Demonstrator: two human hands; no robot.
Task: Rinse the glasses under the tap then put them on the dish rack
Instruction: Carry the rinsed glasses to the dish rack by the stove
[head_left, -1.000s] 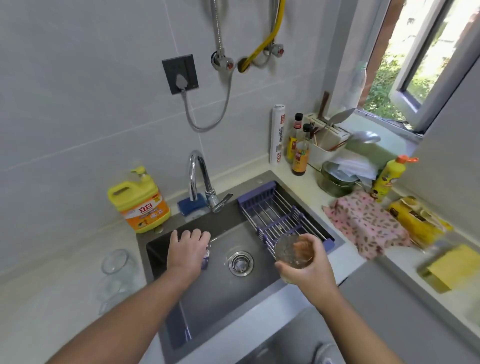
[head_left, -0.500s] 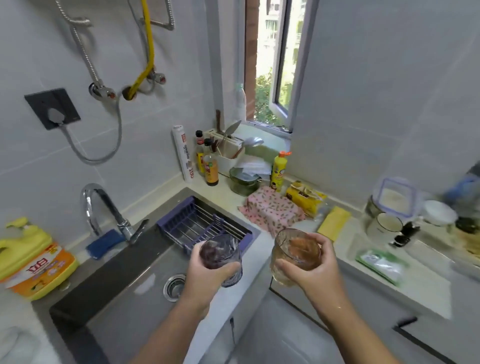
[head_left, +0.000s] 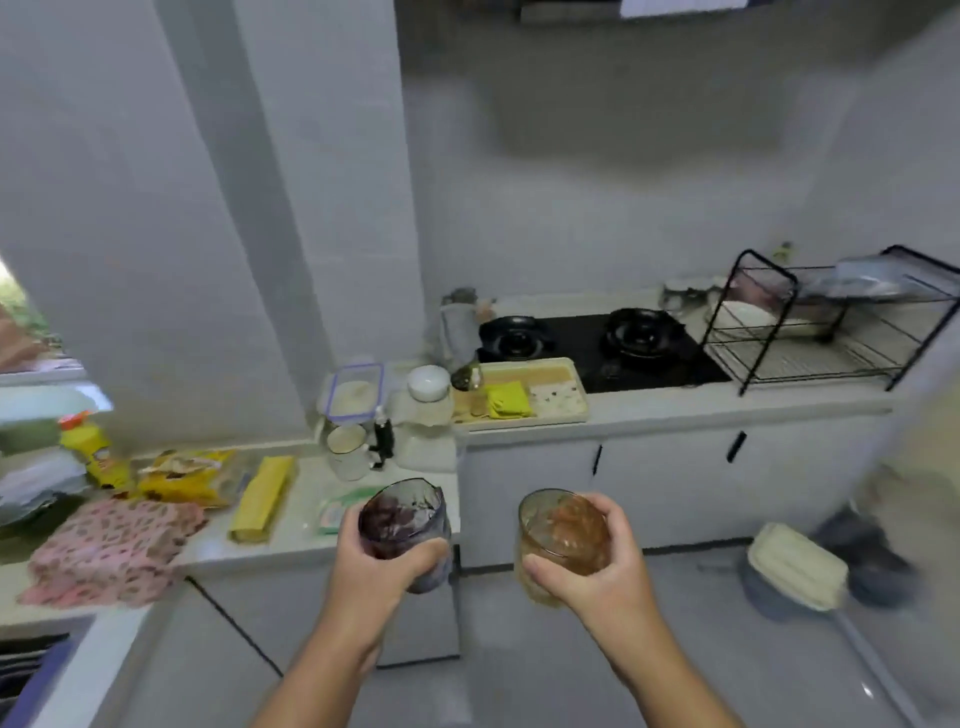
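Observation:
My left hand grips a purple-tinted glass upright in front of me. An amber glass is held the same way by my right hand, a little to the right. Both glasses hang in the air over the floor, near the counter corner. The black wire dish rack stands far off on the counter at the right, past the stove, with a white plate and a lid in it. The sink's edge shows only at the bottom left corner; the tap is out of view.
A two-burner stove and a tray with cloths lie between me and the rack. The near counter carries jars, yellow packets and a pink cloth. A bin with a cream lid sits on the floor at right.
My left hand lifted a purple glass out of the sink. The view swung right from the sink to the stove counter, and both hands now carry their glasses in front of me.

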